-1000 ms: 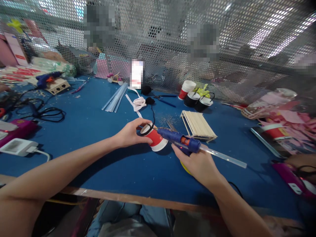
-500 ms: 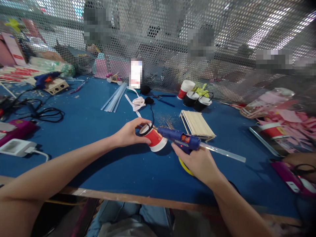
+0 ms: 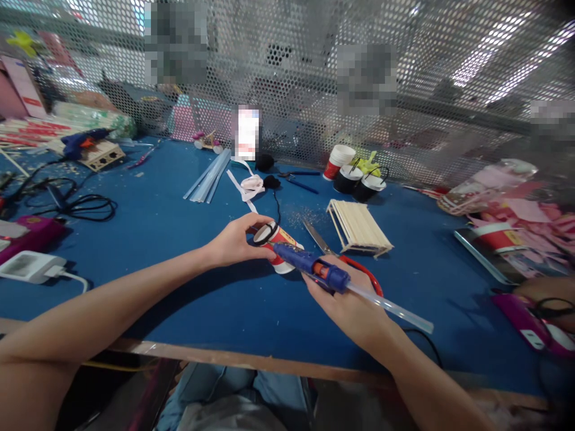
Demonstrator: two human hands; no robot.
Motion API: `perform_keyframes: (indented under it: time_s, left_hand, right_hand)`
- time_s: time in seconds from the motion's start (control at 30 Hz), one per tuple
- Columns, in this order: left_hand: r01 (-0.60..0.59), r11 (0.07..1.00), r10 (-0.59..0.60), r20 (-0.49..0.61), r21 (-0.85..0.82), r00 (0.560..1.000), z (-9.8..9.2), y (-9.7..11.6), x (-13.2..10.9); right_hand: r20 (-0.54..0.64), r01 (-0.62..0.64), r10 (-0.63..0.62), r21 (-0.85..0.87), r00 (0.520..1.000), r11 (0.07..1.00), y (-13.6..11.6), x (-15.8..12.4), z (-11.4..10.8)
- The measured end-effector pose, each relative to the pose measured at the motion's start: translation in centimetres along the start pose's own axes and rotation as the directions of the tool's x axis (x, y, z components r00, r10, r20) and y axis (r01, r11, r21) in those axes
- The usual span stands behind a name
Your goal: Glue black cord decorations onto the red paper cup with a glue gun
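Observation:
My left hand (image 3: 240,242) grips a red and white paper cup (image 3: 284,264) near its rim, which has black cord around it. The cup lies tilted, rim toward the left. A blue glue gun (image 3: 309,263) is in my right hand (image 3: 354,293), its nozzle at the cup's rim and a clear glue stick (image 3: 398,308) out of its back. Black cord (image 3: 278,206) runs from the cup up to a black ball of yarn (image 3: 271,182). Scissors (image 3: 317,235) with red handles lie partly under my right hand.
A slatted wooden stick rack (image 3: 359,226) stands right of the scissors. Behind are white ribbon (image 3: 251,187), glue sticks (image 3: 209,176), pliers (image 3: 300,179) and several cups (image 3: 339,160). A second glue gun (image 3: 85,143) and cables lie left; a phone (image 3: 483,257) is right.
My right hand and the glue gun have moved left and toward me, the nozzle now lower on the cup's rim. More of the scissors shows. My left hand has barely moved.

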State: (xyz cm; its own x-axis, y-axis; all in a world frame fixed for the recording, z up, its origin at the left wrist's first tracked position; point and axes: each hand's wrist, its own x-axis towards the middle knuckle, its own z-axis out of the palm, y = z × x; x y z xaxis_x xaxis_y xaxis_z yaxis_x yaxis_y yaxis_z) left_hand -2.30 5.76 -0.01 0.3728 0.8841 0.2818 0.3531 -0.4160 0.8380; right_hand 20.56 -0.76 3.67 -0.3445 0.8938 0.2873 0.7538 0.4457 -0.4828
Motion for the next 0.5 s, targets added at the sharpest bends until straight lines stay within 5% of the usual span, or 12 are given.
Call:
perform_keyframes:
  time_s: [0.23,0.5]
  left_hand:
    - [-0.019,0.997,0.021,0.019,-0.071,1.0,0.0,0.2,0.1]
    - [-0.039,0.99,0.045,0.036,-0.137,0.998,-0.1,0.2,0.0]
  right_hand:
    - [-0.069,-0.009,0.015,0.08,0.997,0.997,-0.2,0.7,-0.9]
    - [-0.094,0.074,-0.078,-0.047,0.993,0.996,1.1,1.6,-1.4]
